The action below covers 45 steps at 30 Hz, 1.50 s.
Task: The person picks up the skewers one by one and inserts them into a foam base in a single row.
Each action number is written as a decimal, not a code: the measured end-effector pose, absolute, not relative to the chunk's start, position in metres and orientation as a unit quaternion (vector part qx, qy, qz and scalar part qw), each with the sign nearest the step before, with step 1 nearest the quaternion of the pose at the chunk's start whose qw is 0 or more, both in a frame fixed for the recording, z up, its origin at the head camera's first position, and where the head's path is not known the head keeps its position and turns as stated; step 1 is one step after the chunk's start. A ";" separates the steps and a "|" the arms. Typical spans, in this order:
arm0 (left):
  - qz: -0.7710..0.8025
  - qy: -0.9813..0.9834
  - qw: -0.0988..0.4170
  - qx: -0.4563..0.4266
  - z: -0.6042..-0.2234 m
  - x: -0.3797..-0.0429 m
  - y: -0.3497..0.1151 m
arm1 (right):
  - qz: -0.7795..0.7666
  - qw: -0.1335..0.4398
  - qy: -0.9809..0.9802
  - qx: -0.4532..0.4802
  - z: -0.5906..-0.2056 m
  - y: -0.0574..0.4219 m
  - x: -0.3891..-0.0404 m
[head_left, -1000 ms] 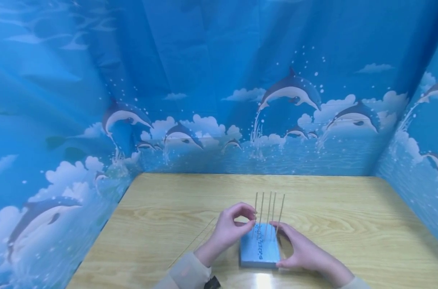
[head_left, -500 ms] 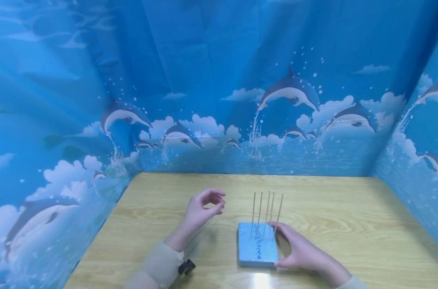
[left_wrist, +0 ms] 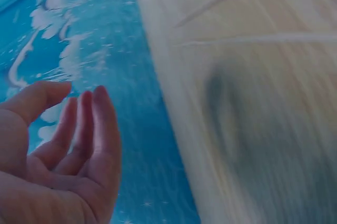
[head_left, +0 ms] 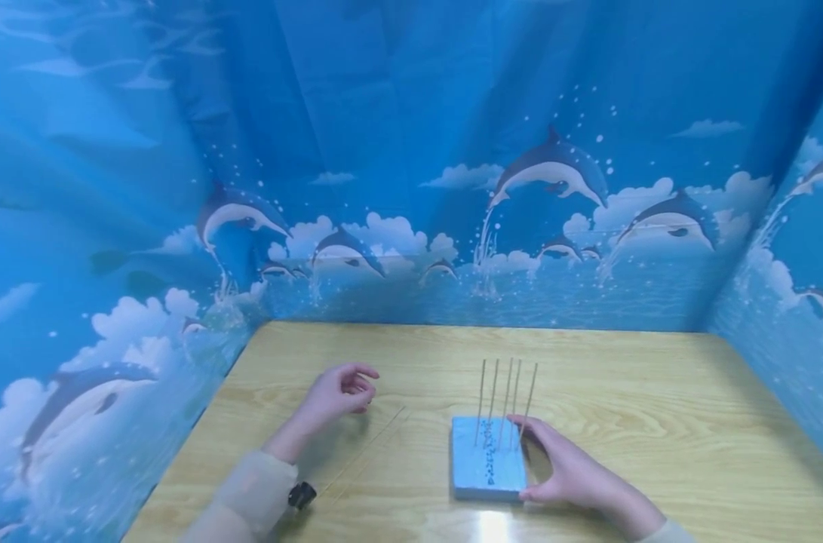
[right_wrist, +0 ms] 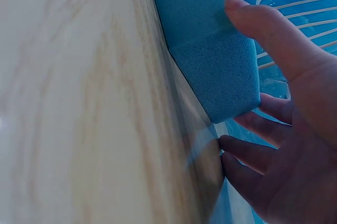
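A light-blue foam block (head_left: 467, 464) with a dark speckled strip down its top lies on the table. Several thin wooden sticks (head_left: 480, 400) stand upright in its far part, the rightmost one tilted. My right hand (head_left: 566, 464) grips the block's right side, thumb at the near corner and fingers at the far one. The right wrist view shows the thumb on the foam (right_wrist: 216, 71). Over the table to the left, my left hand (head_left: 336, 392) holds nothing, its fingers loosely bent. Thin loose sticks (head_left: 365, 450) lie on the table beside it.
The wood-grain table (head_left: 628, 392) is bordered at the back and sides by a blue dolphin-print curtain (head_left: 397, 151). A small black device (head_left: 302, 495) sits at my left wrist.
My left hand has let go of a stick standing in the block and moved left, past the loose sticks on the table. My right hand has stayed on the block.
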State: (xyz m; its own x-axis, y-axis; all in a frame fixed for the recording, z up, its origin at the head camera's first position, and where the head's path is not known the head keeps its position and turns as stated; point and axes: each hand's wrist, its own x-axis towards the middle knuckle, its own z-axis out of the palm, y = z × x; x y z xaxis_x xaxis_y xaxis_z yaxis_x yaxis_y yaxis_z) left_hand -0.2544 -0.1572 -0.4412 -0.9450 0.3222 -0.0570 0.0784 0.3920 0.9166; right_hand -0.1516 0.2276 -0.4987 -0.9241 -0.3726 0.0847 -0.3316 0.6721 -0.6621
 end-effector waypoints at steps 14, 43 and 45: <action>0.454 0.862 0.202 0.103 -0.464 -0.250 -0.176 | -0.353 0.020 0.914 -0.201 -0.497 0.228 -0.153; 0.393 0.883 0.246 0.070 -0.473 -0.242 -0.168 | -0.353 0.024 0.915 -0.195 -0.500 0.229 -0.151; 0.387 0.886 0.243 0.075 -0.473 -0.242 -0.167 | -0.353 0.018 0.914 -0.199 -0.500 0.229 -0.151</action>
